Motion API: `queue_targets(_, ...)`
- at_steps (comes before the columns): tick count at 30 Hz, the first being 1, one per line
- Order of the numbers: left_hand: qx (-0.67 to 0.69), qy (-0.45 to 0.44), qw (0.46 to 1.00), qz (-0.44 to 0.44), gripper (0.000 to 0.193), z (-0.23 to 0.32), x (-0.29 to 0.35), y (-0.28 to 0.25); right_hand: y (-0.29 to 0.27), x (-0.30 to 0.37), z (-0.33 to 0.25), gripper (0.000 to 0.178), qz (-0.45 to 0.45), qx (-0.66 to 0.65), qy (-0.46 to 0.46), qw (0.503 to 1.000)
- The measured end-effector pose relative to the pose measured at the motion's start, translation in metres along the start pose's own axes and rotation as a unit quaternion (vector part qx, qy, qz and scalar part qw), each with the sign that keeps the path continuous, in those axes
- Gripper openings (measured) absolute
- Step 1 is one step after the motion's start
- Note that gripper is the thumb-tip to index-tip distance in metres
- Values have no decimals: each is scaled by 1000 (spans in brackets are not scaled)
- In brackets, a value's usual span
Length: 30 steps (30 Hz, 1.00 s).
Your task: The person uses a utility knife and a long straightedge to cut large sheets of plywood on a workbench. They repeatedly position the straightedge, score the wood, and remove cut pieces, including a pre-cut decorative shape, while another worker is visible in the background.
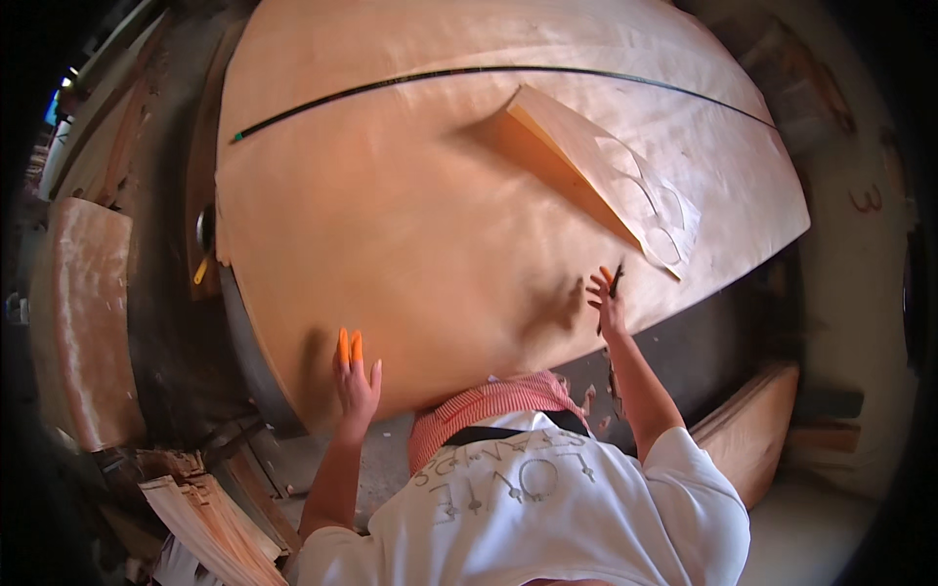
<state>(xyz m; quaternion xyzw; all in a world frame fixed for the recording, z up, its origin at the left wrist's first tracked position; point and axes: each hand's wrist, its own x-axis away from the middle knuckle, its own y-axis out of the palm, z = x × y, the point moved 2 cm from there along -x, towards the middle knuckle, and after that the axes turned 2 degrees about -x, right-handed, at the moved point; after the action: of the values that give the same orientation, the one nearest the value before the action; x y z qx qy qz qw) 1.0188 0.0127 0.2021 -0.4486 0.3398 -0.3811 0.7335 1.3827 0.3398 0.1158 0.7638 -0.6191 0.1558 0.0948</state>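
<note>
A large sheet of pale wood veneer (410, 225) spreads out in front of me. My left hand (358, 383) hovers at its near left part, fingers stretched and apart, with orange covers on two fingertips. Near the right front edge, my right hand (610, 308) has a small black stick-like tool (616, 281) between its fingers; I cannot make out whether it is a pen or a knife. An orange cover shows on a finger there too. Just beyond that hand, a smaller curled veneer piece (586, 161) lies tilted, pale curved shapes at its near end.
A long thin black strip (469, 70) with a green end crosses the far part of the sheet. Left of it sit a yellow-handled tool (202, 269) and a wood panel (93, 322). Veneer scraps (210, 523) pile at lower left. Stacked boards (752, 430) stand at right.
</note>
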Motion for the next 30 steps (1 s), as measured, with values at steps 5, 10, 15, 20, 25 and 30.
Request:
queue_targets(5,-61,-19,994,83,59,-17,-114,19,24,-93,-69,33,12,-404,36,914)
queue_targets(10,-210,-157,957,123,57,-20,-192,50,3,-212,-77,23,86,-506,19,858)
queue_targets(15,-183,-161,963,117,60,-21,-227,46,-2,-293,-102,22,136,-438,7,888)
queue_targets(20,-169,-188,964,84,60,-42,-251,47,122,-370,-176,23,6,-514,-50,856)
queue_targets(25,-130,-178,974,58,59,-60,-274,53,294,-437,-272,21,-107,-515,-125,842)
queue_targets(30,-137,-203,968,56,62,-74,-282,64,433,-448,-396,15,-89,-474,-144,864)
